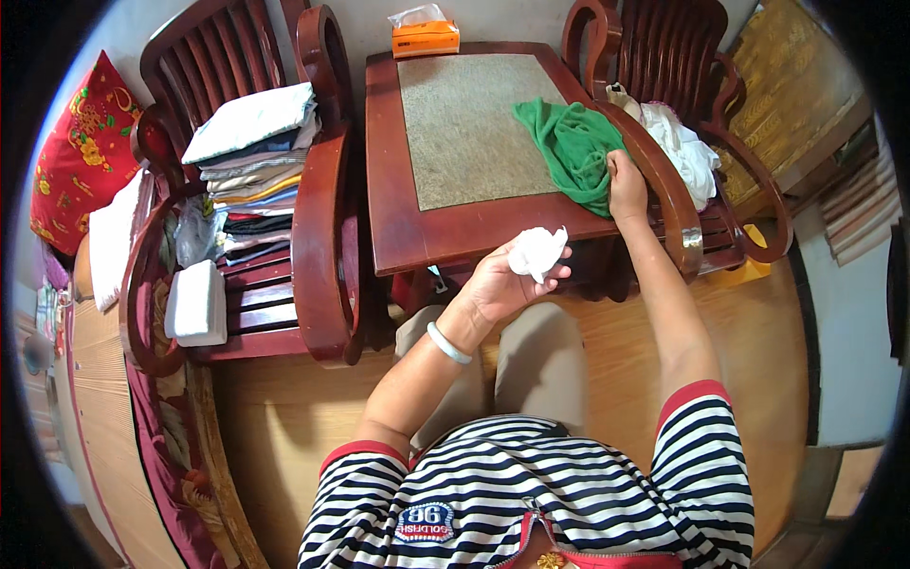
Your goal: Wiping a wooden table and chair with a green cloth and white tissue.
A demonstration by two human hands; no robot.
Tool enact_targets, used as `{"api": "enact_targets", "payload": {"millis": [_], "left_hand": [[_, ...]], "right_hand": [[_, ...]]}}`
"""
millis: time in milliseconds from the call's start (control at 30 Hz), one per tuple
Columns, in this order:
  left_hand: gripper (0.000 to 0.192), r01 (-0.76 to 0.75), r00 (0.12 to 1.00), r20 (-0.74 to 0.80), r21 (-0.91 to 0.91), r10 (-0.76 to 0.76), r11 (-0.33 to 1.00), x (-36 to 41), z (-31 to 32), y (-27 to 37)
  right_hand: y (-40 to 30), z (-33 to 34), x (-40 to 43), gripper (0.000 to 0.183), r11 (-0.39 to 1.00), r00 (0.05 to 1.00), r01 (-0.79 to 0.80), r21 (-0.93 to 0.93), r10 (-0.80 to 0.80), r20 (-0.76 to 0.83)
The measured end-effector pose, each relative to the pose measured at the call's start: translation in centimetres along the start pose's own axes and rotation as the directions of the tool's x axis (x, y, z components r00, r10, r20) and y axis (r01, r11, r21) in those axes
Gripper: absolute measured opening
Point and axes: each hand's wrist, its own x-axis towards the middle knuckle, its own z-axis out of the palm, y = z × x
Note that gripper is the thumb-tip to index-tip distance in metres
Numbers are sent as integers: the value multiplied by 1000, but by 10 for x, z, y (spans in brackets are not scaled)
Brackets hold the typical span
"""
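My left hand, palm up, holds a crumpled white tissue or thin cloth in front of the table's near edge. My right hand grips the right-hand edge of a bunched green cloth. That cloth lies in folds over the right side of the dark red wooden table, partly on its speckled inset top. The fingertips of my right hand are largely hidden from this angle.
On the left wooden armchair rests a tall pile of folded clothes. A white folded stack sits on its front edge. An orange tissue pack stands at the table's back. White clothes lie on the right armchair.
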Motion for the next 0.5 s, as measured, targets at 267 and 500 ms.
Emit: {"api": "enact_targets", "payload": {"millis": [267, 500], "left_hand": [[34, 97, 994, 64, -97, -91, 991, 1, -3, -8], [11, -46, 966, -172, 612, 190, 790, 15, 52, 33]], "right_hand": [[5, 2, 1, 12, 1000, 1000, -19, -2, 19, 25], [7, 2, 0, 11, 1000, 1000, -5, 8, 5, -3]]}}
